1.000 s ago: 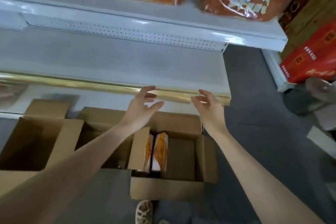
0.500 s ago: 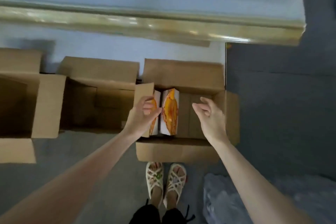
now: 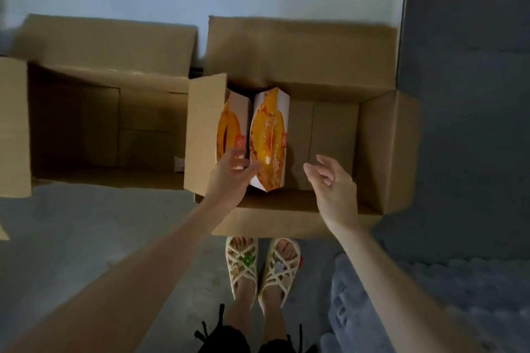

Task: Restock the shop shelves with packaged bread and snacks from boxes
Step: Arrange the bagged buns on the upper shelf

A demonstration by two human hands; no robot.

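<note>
Two packs in the open carton (image 3: 372, 152), on edge, side by side against its left wall: left pack (image 3: 233, 123), right pack (image 3: 269, 135). Long axes pointing away from the body, near ends toward the hands. — A

Hands? — B

Left hand (image 3: 229, 178) right at those near ends, fingers blurred over left pack, thumb toward right pack. Can't tell if gripping or only touching. Right hand (image 3: 332, 180) over bare carton floor, just beside right pack, not touching, fingers loose, holding nothing. — A

So left nearer. Next? — B

Probably one pack per hand: needs shifting Right hand leftward onto right pack. Then straight up along the flap (image 3: 205, 135), no tilt. — A
</note>
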